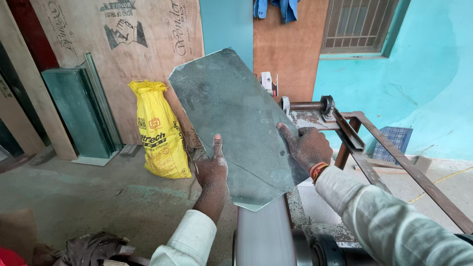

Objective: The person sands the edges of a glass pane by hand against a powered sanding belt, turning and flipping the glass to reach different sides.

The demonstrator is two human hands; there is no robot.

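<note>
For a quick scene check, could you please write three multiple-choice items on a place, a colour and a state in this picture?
1. Where does the yellow sack stand?
A. On the metal frame
B. On the floor against the plywood sheet
C. On the glass pane

2. What colour is the wall by the barred window?
A. Turquoise
B. White
C. Red

3. How is the glass pane held?
A. Flat on the floor
B. By one hand only
C. By both hands at its edges

Answers: 1 B, the sack rests on the floor against the plywood sheet. 2 A, the wall is turquoise. 3 C, the left hand and right hand grip opposite edges.
</note>
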